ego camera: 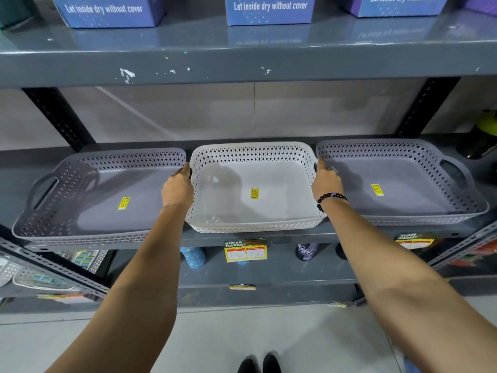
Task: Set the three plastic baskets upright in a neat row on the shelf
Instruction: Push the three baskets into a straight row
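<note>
Three shallow perforated plastic baskets stand upright side by side on the grey shelf (269,235). The left grey basket (88,211) and the right grey basket (411,195) flank a white basket (255,208) in the middle. Each has a yellow sticker on its floor. My left hand (178,188) grips the white basket's left side wall, between it and the left grey basket. My right hand (326,183), with a black bead bracelet on the wrist, grips the white basket's right side wall. The fingertips of both hands are hidden behind the rims.
Blue boxes (270,9) stand on the shelf above. A dark bottle with a green lid (481,138) is at the far right of the basket shelf. Bottles and a price tag (245,251) sit on the shelf below. More baskets lie on a lower left rack (40,275).
</note>
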`<state>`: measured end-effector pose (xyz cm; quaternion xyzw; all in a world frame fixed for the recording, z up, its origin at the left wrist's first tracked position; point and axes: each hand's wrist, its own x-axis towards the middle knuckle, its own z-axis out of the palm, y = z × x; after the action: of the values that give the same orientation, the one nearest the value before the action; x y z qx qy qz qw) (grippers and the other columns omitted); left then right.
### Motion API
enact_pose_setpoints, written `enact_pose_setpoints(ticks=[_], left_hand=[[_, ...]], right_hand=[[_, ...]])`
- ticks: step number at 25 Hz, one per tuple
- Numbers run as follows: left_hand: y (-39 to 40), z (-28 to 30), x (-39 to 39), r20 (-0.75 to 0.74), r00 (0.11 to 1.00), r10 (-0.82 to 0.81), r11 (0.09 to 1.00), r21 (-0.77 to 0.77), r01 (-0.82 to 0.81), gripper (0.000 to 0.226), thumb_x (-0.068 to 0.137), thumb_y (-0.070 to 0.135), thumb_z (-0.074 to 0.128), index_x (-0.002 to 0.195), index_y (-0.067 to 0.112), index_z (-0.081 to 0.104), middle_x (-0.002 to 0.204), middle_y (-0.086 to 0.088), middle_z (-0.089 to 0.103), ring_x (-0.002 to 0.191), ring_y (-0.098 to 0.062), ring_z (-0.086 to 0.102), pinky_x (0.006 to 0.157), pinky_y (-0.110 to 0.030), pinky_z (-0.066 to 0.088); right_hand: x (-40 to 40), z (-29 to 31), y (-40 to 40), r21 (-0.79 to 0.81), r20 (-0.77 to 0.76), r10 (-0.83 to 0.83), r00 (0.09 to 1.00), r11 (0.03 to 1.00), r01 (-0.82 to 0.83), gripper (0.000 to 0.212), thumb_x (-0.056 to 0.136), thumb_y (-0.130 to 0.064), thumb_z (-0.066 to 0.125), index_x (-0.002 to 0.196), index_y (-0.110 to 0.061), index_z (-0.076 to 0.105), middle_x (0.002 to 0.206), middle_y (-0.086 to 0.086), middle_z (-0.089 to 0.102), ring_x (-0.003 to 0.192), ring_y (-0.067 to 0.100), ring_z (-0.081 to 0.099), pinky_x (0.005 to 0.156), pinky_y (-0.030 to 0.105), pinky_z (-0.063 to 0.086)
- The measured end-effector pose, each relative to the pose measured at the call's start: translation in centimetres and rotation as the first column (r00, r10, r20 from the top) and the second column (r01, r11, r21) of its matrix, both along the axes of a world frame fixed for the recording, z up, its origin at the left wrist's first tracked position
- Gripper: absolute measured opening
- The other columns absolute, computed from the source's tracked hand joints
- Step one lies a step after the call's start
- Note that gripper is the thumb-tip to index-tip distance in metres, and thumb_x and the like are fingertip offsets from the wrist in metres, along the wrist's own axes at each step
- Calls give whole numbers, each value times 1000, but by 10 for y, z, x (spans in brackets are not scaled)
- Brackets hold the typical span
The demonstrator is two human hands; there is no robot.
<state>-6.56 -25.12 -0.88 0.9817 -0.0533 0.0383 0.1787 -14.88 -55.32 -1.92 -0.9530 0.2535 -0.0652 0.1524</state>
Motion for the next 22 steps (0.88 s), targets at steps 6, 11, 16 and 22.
enact_pose_setpoints(ticks=[6,11,16,22], left_hand=[[1,-4,3,23,1000,-20,1000,24,19,53,94,-6,33,144,7,36,113,-28,63,96,-44,62,79,-48,51],[2,-5,3,33,999,-43,999,33,42,53,93,-5,34,144,8,36,119,-27,61,98,-46,61,81,-49,51],[1,-5,4,17,1000,1,1000,14,-1,51,95,-2,32,145,10,35,120,-27,60,101,-45,60,81,-48,50],[-1,-5,7,1,999,52,998,-31,-52,51,95,-2,30,143,11,38,110,-28,64,98,-44,61,77,-46,50]], right_hand=[[-1,1,0,-4,-7,1,1000,1000,-1,56,94,7,32,147,-3,20,120,32,56,105,44,60,82,47,52],[-1,2,0,2,-5,3,1000,1000,-3,56,94,6,32,148,-3,19,121,31,55,106,44,60,83,47,52],[0,1,0,11,-8,0,1000,1000,0,57,94,7,33,148,-4,19,121,30,56,107,42,59,82,45,52],[2,-2,-1,12,-9,1,1000,1000,-1,58,93,7,34,148,-4,20,118,30,57,106,42,60,81,44,52]])
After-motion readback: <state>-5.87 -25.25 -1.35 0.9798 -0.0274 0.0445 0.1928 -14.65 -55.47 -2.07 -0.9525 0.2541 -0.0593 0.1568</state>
